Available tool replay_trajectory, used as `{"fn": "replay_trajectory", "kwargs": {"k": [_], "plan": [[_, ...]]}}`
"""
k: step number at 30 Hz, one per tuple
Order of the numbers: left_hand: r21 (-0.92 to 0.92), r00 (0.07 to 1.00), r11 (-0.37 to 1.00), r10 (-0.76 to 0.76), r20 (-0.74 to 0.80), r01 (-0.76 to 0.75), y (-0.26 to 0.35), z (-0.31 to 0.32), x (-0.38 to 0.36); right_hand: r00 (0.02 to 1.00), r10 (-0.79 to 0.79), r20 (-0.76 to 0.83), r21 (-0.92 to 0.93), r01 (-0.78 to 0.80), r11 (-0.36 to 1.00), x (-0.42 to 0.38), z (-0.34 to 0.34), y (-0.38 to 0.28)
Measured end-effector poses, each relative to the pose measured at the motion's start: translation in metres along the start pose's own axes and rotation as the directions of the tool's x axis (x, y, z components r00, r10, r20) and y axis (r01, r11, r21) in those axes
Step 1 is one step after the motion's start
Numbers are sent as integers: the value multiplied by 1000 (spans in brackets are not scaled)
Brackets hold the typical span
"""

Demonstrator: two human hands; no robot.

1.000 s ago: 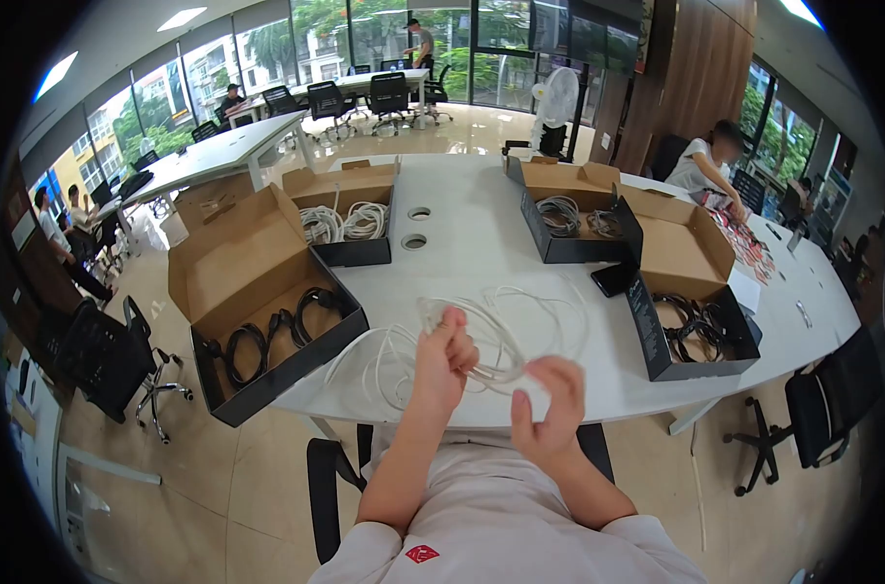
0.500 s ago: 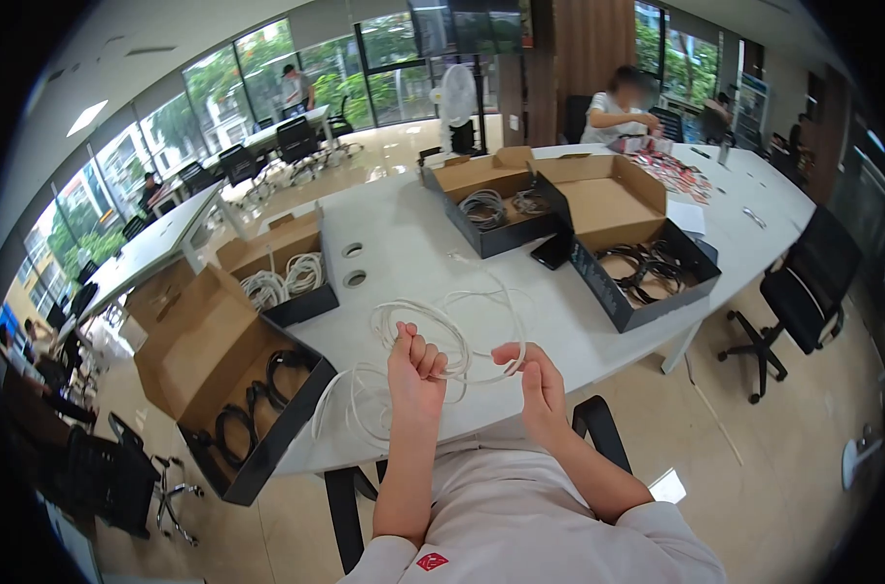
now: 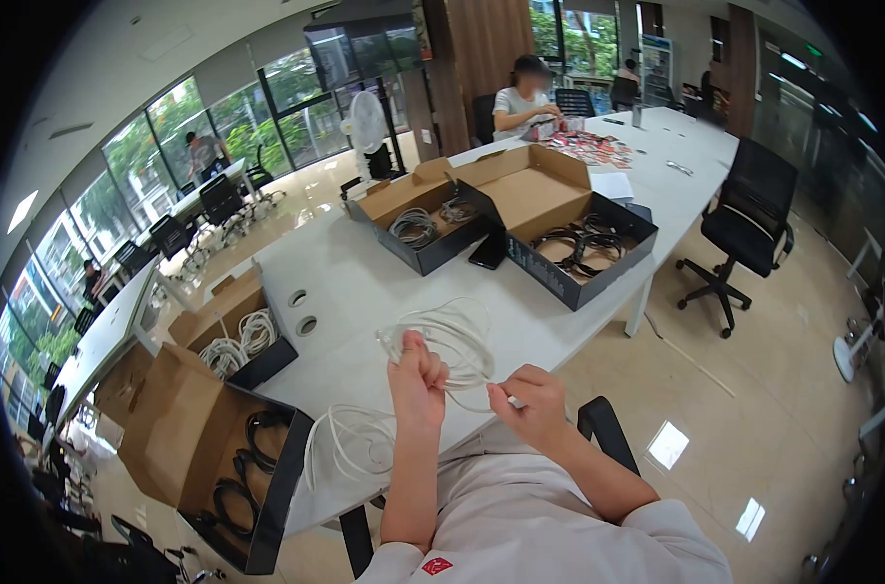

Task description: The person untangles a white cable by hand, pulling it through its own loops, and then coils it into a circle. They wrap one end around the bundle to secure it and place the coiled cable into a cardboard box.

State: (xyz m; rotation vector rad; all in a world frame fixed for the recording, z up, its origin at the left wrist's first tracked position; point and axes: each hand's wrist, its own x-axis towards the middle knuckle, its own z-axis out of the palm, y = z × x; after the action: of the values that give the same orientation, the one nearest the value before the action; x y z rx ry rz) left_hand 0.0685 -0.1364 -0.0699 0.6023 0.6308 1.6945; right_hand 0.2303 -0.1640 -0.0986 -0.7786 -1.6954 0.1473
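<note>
A looped white cable (image 3: 467, 343) hangs from my left hand (image 3: 419, 382), whose fingers are closed round one side of the coil. My right hand (image 3: 534, 404), a little to the right, pinches a length of the same cable close to a small pale end that looks like a plug. Both hands are above the front edge of the white table (image 3: 350, 292). To the left of my left forearm, more loose white cable (image 3: 345, 443) lies in wide loops on the tabletop.
Open boxes hold black cables (image 3: 236, 487), white cables (image 3: 240, 346), grey cables (image 3: 413, 227) and more black cables (image 3: 584, 243). A black phone (image 3: 488, 250) lies between the far boxes. Across the table sits a person (image 3: 522, 102) beside a red-and-white pile (image 3: 593, 149). An office chair (image 3: 749, 219) stands right.
My right hand has moved in towards the coil and now pinches the cable near its end. The loops at my left hand are gathered tighter. The camera view has turned right.
</note>
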Motion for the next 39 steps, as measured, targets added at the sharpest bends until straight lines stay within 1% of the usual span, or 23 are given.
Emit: {"fn": "replay_trajectory", "kwargs": {"k": [1,3,4,7,8,10,12,14,16,19,22,23,25,26,28,31,34,35,37,38,39], "plan": [[14,998,1000,-24,51,24,-3,5,-3,997,73,-5,3,-73,997,-1,-3,0],[40,986,997,-66,150,61,-12,12,-11,989,142,-43,-35,-144,989,-8,-11,7],[23,978,997,-71,198,67,-15,14,-14,983,172,-60,-51,-176,983,-9,-14,11],[147,945,989,-76,319,30,-28,15,-17,947,295,-129,224,-262,939,-2,-12,16],[183,946,983,-81,315,23,-29,16,-18,940,337,-55,318,-303,898,-3,-12,20],[210,927,976,-126,354,53,-29,16,-15,913,393,111,486,-395,780,-3,-15,25],[236,923,970,-146,357,63,-30,12,-12,858,463,222,613,-492,619,3,-18,17],[258,933,965,-136,332,49,-30,8,-7,796,516,317,711,-559,427,9,-21,10],[229,936,971,-139,324,65,-29,6,-6,729,556,400,779,-590,213,13,-23,10],[186,946,977,-151,287,99,-25,3,-8,722,523,453,845,-534,5,23,-28,4],[181,959,978,-144,244,101,-19,4,-10,730,405,550,829,-535,-161,31,-26,18],[185,964,978,-137,229,95,-17,3,-10,708,456,539,834,-525,-172,33,-24,16],[270,971,963,-87,221,25,-17,-1,-10,656,550,518,841,-508,-187,39,-19,9],[312,975,950,-61,215,-9,-17,-2,-10,656,562,503,837,-532,-128,39,-15,14],[306,977,952,-74,202,9,-18,-5,-12,664,579,473,819,-574,-10,37,-7,28],[270,975,963,-81,206,23,-17,-7,-15,601,581,549,787,-607,-115,43,-1,42],[271,972,963,-76,222,14,-15,-6,-18,579,537,614,756,-627,-188,48,5,57],[280,971,960,-74,226,8,-14,-7,-19,609,564,558,783,-611,-116,51,7,63],[217,971,976,-47,236,-5,-10,-15,-20,667,604,437,824,-566,30,57,11,76],[186,970,982,-35,242,-11,-8,-18,-20,686,594,420,839,-543,33,58,12,86],[191,976,982,-34,213,-7,-6,-18,-21,697,591,406,838,-542,64,60,14,84]]}}
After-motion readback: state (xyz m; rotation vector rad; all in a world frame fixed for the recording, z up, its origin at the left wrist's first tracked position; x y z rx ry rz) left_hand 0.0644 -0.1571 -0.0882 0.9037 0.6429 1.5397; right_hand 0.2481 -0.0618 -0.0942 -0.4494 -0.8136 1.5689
